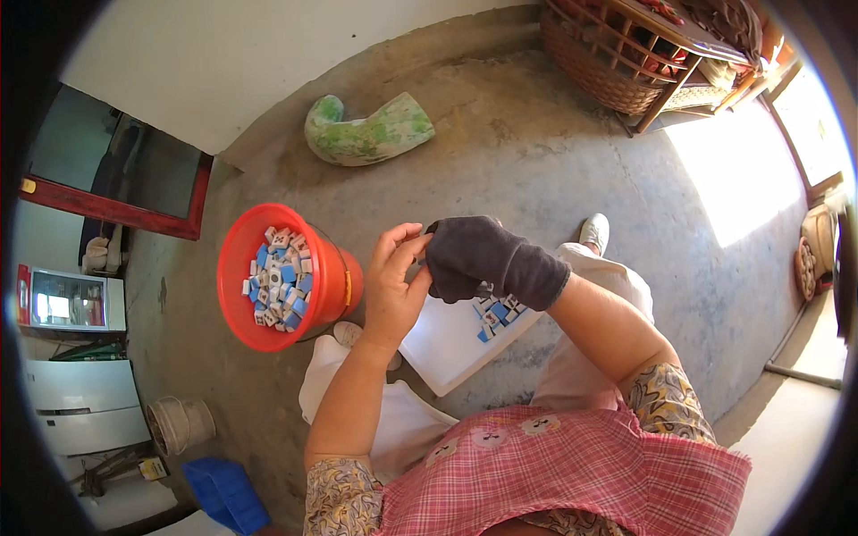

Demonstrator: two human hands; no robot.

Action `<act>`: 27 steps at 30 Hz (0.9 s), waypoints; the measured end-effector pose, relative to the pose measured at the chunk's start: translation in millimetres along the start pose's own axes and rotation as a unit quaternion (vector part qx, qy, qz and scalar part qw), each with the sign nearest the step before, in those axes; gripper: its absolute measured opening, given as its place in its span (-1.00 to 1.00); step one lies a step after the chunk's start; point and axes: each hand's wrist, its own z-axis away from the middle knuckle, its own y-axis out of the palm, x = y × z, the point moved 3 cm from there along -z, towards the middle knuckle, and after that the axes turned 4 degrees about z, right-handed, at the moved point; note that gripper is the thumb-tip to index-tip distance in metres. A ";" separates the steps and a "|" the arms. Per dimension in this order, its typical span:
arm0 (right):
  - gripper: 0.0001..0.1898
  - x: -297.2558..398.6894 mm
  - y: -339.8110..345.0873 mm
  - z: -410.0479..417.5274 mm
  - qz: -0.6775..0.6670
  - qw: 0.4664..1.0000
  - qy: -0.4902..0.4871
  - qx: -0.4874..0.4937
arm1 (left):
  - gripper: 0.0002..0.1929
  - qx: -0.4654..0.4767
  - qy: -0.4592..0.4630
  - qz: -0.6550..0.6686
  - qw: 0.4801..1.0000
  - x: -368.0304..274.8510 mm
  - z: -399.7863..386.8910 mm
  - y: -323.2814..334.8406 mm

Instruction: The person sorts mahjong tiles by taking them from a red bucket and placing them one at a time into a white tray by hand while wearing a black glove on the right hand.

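Observation:
My right hand (pixel 472 258) is covered to past the wrist by a dark grey cloth glove or sock. My left hand (pixel 399 288) is bare, its fingertips and thumb meeting the left edge of the dark cloth; whether something small is between them is hidden. Left of my hands, a red plastic bucket (pixel 335 285) is tilted towards the view, with many white-and-blue mahjong tiles (pixel 278 278) inside. Below my hands a white tray (pixel 446 348) lies on the floor between my feet, with several more tiles (pixel 496 313) at its right side. The covered hand hides part of the tray.
A curved green gourd (pixel 369 134) lies on the concrete floor beyond the bucket. A wicker-sided piece of furniture (pixel 596 74) stands at the upper right. At the lower left are a dirty pail (pixel 181 423), a blue plastic container (pixel 224 496) and a white cabinet or refrigerator (pixel 87 385).

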 end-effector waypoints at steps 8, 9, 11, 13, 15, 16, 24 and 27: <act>-0.75 5.3 -14.9 17.9 -0.110 0.970 -0.071 -0.205 | -0.65 -0.005 0.029 0.054 0.998 -7.1 -5.2 -9.3; -0.75 6.6 -17.8 16.8 -0.169 0.967 -0.052 -0.183 | -0.65 -0.006 0.031 0.066 0.997 -6.1 -4.6 -9.7; -0.75 -1.5 -10.9 12.0 -0.226 0.961 -0.033 -0.158 | -0.65 0.001 0.006 0.080 0.997 -3.0 -3.6 -9.6; -0.73 -9.6 -0.8 10.0 -0.207 0.941 -0.183 -0.194 | -0.65 0.009 -0.017 0.094 0.995 -1.0 -3.0 -7.2; -0.73 -4.2 0.5 6.6 -0.149 0.971 -0.121 -0.144 | -0.66 0.017 0.005 0.051 0.999 1.2 -1.2 -3.7; -0.72 -2.7 1.9 4.8 -0.090 0.990 -0.057 -0.093 | -0.66 0.017 0.005 0.050 0.999 1.9 -1.1 -4.4; -0.72 3.5 -3.4 15.6 -0.138 0.955 -0.044 -0.260 | -0.65 -0.066 -0.026 0.082 0.994 -3.1 -3.7 -6.8; -0.75 -5.8 5.1 23.5 -0.301 0.879 -0.113 -0.353 | -0.62 -0.029 -0.021 0.092 0.995 3.2 -5.3 -4.5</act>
